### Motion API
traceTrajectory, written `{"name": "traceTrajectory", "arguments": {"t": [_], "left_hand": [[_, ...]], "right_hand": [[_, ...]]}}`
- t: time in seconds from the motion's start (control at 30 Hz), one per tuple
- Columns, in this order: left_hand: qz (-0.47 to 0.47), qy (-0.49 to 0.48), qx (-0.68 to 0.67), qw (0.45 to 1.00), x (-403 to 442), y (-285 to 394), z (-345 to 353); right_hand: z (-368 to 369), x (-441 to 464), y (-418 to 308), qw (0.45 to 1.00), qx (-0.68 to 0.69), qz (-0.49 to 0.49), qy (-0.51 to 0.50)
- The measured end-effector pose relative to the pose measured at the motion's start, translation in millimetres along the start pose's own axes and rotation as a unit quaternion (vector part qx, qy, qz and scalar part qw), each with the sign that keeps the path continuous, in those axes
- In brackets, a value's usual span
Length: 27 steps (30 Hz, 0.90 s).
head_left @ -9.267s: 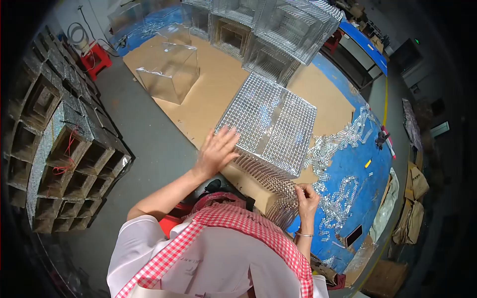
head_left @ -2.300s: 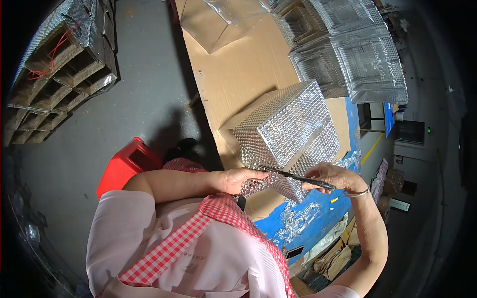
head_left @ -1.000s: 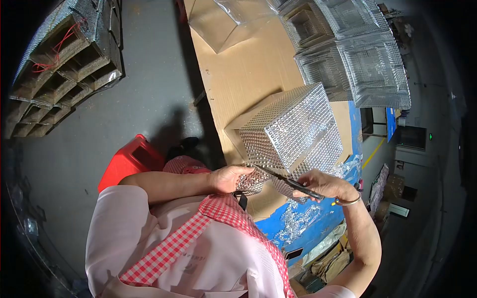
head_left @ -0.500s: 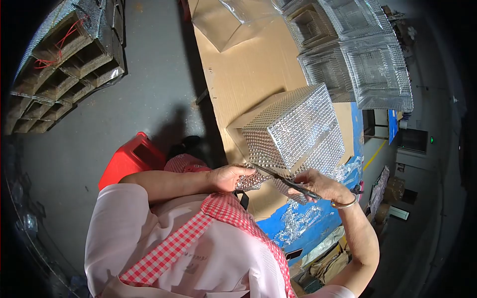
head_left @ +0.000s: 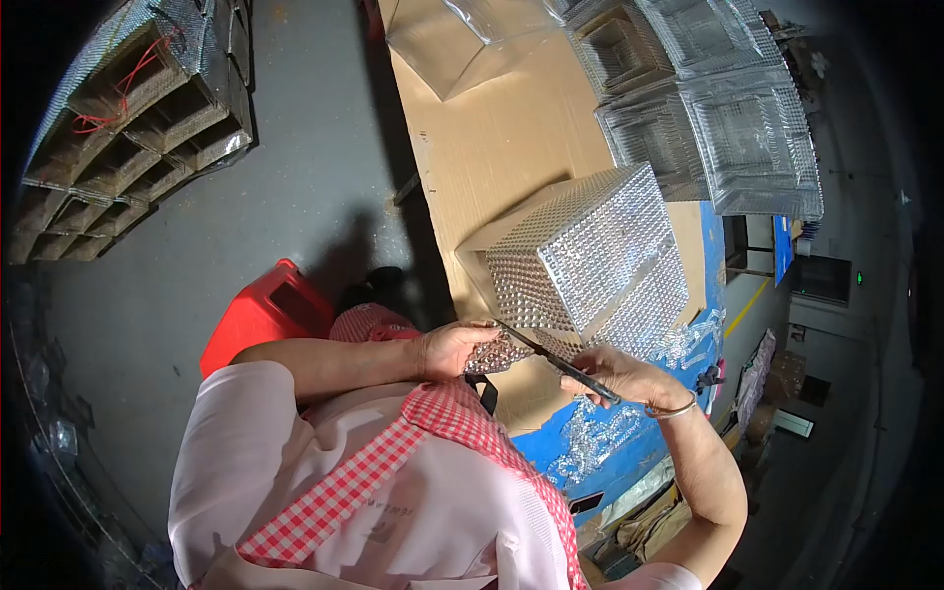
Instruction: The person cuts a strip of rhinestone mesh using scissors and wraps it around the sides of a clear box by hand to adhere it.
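Gripping black scissors in my right hand; left hand pinches silver beaded-mesh flap, between hands. Blades now sit farther left of mesh-covered box, just beyond hands, than moments ago; I judge cut further along.

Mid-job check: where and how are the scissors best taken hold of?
Probably grip the scissors at the handle end, coming from the person's right. That end lies at the right hand, while the slim blades point away toward the left hand and the beaded mesh. Fingers partly hide the handles.
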<state>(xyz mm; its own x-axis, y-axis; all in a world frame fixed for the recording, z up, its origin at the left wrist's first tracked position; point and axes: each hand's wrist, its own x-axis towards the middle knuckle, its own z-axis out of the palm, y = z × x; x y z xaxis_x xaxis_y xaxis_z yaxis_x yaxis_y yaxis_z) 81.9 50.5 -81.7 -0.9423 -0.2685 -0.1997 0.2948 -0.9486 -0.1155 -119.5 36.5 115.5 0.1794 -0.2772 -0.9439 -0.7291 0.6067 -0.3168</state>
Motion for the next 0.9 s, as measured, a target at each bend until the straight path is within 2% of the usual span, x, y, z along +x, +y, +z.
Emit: {"name": "traceTrajectory", "arguments": {"t": [0.13,0.33,0.53,0.77,0.9], "left_hand": [[-0.008,-0.028,-0.004,1.0,-3.5,3.0,4.5],[-0.015,0.007,0.003,1.0,0.4,-1.0,-3.4],[-0.003,0.002,-0.004,1.0,-2.6,-0.9,-1.3],[-0.003,0.012,0.057,0.998,7.1,-3.6,-20.6],[-0.006,0.012,0.094,0.995,3.7,0.7,-22.0]], "right_hand": [[-0.5,4.8,3.9,1.0,-0.018,-0.021,0.005],[-0.1,5.8,6.6,0.999,-0.022,-0.035,0.028],[6.0,12.5,15.5,0.998,-0.016,-0.052,0.043],[23.6,9.6,20.0,0.995,0.038,-0.04,0.087],[30.4,23.2,44.3,0.991,0.015,-0.081,0.104]]}}
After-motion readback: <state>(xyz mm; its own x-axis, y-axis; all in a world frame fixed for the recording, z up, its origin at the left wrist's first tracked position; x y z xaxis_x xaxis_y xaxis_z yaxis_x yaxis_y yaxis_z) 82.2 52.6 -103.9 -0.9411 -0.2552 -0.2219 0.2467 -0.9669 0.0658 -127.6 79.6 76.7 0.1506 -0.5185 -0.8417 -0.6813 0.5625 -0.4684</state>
